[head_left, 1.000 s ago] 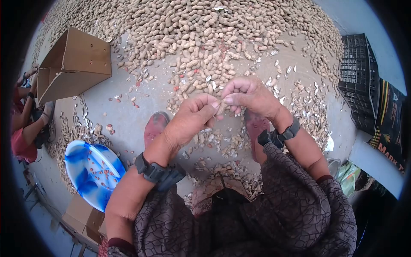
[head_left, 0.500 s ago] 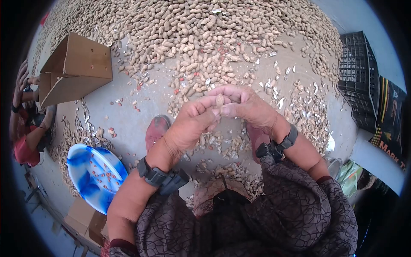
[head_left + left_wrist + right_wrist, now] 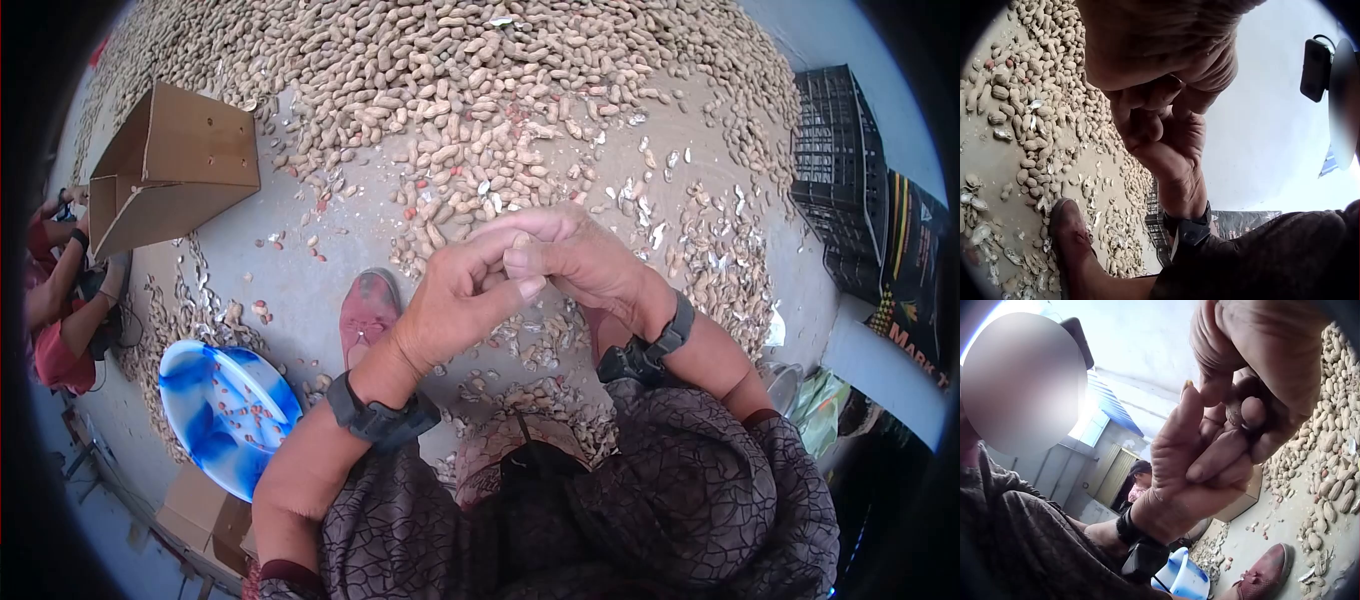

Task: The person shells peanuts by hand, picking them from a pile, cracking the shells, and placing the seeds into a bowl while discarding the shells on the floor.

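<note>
Blue-and-white basin [image 3: 183, 405] sits at lower left of the head view, tipped toward the person, with reddish peanut kernels [image 3: 250, 412] scattered inside. Up in the middle, the left hand [image 3: 450, 305] and right hand [image 3: 590, 255] are together, fingertips meeting, fingers curled in on both. Looks like they're pinching one peanut [image 3: 1234, 414] between them, and the right wrist view shows a bit of its pale shell, though fingers cover most of it so I can't swear to the exact grip.

Loads of unshelled peanuts [image 3: 430, 60] fill the top of the frame, thinning out toward the hands. Empty shells [image 3: 545, 345] litter the floor between the reddish shoes [image 3: 370, 315]. Upper left has an open cardboard box [image 3: 205, 135] lying tilted, with another carton [image 3: 190, 505] below the basin. Right edge: black plastic crate [image 3: 835, 150], then a black printed bag [image 3: 912, 275] just beside it. Somebody in a red top [image 3: 68, 350] is at the far left edge.
</note>
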`<state>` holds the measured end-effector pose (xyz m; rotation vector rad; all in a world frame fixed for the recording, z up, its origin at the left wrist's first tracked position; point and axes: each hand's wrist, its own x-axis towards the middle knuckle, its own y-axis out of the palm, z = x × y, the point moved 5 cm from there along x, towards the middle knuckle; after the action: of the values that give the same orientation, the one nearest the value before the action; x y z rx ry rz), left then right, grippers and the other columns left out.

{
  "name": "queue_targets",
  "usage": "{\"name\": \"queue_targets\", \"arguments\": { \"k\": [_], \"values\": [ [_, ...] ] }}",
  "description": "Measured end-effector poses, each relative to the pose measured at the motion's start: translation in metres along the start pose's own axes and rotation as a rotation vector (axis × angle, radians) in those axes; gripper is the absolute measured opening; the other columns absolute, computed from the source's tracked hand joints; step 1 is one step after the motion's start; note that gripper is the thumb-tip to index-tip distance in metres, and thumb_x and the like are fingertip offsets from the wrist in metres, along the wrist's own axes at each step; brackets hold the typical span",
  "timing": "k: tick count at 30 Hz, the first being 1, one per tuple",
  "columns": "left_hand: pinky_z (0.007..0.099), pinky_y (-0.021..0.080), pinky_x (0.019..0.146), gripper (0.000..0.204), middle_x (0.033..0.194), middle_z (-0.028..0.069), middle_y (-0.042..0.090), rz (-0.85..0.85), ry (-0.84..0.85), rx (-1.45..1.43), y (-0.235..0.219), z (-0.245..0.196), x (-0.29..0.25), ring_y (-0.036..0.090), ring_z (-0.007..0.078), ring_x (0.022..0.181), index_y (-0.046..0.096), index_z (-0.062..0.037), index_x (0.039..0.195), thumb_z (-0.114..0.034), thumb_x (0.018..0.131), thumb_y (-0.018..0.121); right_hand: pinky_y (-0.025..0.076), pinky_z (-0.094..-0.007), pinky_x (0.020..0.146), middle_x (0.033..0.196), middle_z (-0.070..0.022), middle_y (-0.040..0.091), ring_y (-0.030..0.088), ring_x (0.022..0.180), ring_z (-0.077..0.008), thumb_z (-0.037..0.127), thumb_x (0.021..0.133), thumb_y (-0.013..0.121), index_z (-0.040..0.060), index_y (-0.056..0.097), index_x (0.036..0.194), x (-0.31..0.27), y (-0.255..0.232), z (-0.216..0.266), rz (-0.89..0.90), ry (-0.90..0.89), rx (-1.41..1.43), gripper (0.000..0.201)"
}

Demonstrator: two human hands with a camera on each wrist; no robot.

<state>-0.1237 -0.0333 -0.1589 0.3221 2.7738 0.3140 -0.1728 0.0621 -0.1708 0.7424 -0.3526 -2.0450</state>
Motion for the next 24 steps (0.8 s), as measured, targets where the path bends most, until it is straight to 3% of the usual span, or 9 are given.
{"name": "queue_targets", "arguments": {
  "k": [1, 2, 4, 5, 12, 14, 17, 22, 24],
  "values": [
    [0.0152, 0.035, 0.054, 0.024, 0.091, -0.0001, 0.055, 0.002, 0.014, 0.013, 0.001, -0.009, -0.001, 0.043, 0.0007, 0.063, 0.054, 0.0006, 0.103, -0.007, 0.08, 0.054, 0.039, -0.0191, 0.061, 0.084, -0.0007, 0.06, 0.05, 0.073, -0.0061, 0.028, 0.077, 0.062, 0.0006, 0.059, 0.104, -0.001, 0.001, 0.004, -0.019, -0.054, -0.054, 0.038],
    [0.015, 0.033, 0.053, 0.023, 0.102, 0.0008, 0.055, 0.005, 0.028, 0.027, 0.003, -0.015, -0.001, 0.04, 0.0002, 0.062, 0.055, 0.0009, 0.102, -0.005, 0.08, 0.054, 0.039, -0.0191, 0.061, 0.084, -0.0007, 0.06, 0.05, 0.073, -0.0061, 0.028, 0.077, 0.062, 0.0006, 0.059, 0.104, -0.002, 0.003, 0.007, -0.019, -0.054, -0.054, 0.038],
    [0.0159, 0.034, 0.055, 0.022, 0.105, 0.0019, 0.055, -0.002, 0.108, 0.038, 0.004, -0.021, -0.001, 0.042, 0.0013, 0.065, 0.056, 0.0011, 0.101, -0.006, 0.08, 0.054, 0.044, -0.0265, 0.081, 0.098, -0.0118, 0.061, 0.057, 0.09, -0.0156, 0.018, 0.076, 0.062, -0.006, 0.055, 0.106, -0.004, 0.005, 0.017, -0.048, -0.064, -0.141, 0.039],
    [0.0169, 0.036, 0.057, 0.022, 0.108, 0.0029, 0.054, -0.009, 0.187, 0.049, 0.004, -0.026, -0.001, 0.044, 0.0024, 0.067, 0.057, 0.0012, 0.1, -0.007, 0.08, 0.055, 0.044, -0.0265, 0.081, 0.098, -0.0118, 0.061, 0.057, 0.09, -0.0156, 0.018, 0.076, 0.062, -0.006, 0.055, 0.106, -0.004, 0.007, 0.019, -0.048, -0.063, -0.141, 0.039],
    [0.0195, 0.039, 0.062, 0.021, 0.11, 0.0055, 0.054, -0.003, 0.169, 0.196, 0.0, -0.027, -0.003, 0.047, 0.0034, 0.075, 0.057, 0.0013, 0.1, -0.004, 0.081, 0.051, 0.044, -0.0251, 0.077, 0.091, -0.0103, 0.062, 0.057, 0.083, -0.0139, 0.019, 0.075, 0.063, -0.0052, 0.057, 0.105, -0.002, 0.006, 0.02, -0.097, -0.072, -0.249, 0.038],
    [0.0186, 0.039, 0.059, 0.019, 0.101, 0.0036, 0.057, 0.05, -0.015, -0.24, 0.005, -0.029, -0.003, 0.046, 0.0024, 0.07, 0.057, 0.0009, 0.098, -0.001, 0.081, 0.05, 0.044, -0.0246, 0.077, 0.091, -0.0097, 0.062, 0.057, 0.082, -0.013, 0.019, 0.075, 0.063, -0.005, 0.057, 0.104, -0.003, 0.004, 0.018, -0.12, -0.041, -0.189, 0.039],
    [0.0163, 0.036, 0.056, 0.021, 0.087, -0.0022, 0.056, 0.033, -0.127, -0.112, -0.002, -0.02, -0.004, 0.043, 0.0014, 0.065, 0.056, -0.0002, 0.1, 0.0, 0.08, 0.049, 0.043, -0.0239, 0.076, 0.093, -0.0094, 0.061, 0.056, 0.084, -0.012, 0.021, 0.074, 0.064, -0.0045, 0.056, 0.106, -0.004, 0.004, 0.014, -0.039, 0.065, -0.085, 0.042],
    [0.0132, 0.029, 0.048, 0.028, 0.075, -0.0063, 0.053, -0.051, -0.05, 0.019, -0.004, -0.004, -0.002, 0.038, -0.0034, 0.058, 0.053, -0.0011, 0.109, -0.006, 0.082, 0.053, 0.045, -0.0224, 0.067, 0.086, -0.0062, 0.062, 0.057, 0.078, -0.0105, 0.022, 0.074, 0.064, -0.004, 0.052, 0.111, -0.001, 0.009, 0.017, -0.049, -0.196, -0.086, 0.046],
    [0.0129, 0.029, 0.05, 0.027, 0.075, -0.007, 0.052, -0.071, -0.041, 0.049, -0.003, -0.007, -0.004, 0.038, -0.0036, 0.06, 0.054, -0.0009, 0.109, -0.005, 0.082, 0.053, 0.045, -0.0229, 0.067, 0.084, -0.0055, 0.062, 0.057, 0.076, -0.0104, 0.021, 0.074, 0.063, -0.0033, 0.054, 0.109, -0.005, 0.008, 0.024, -0.06, -0.116, -0.161, 0.043]
  ]
}}
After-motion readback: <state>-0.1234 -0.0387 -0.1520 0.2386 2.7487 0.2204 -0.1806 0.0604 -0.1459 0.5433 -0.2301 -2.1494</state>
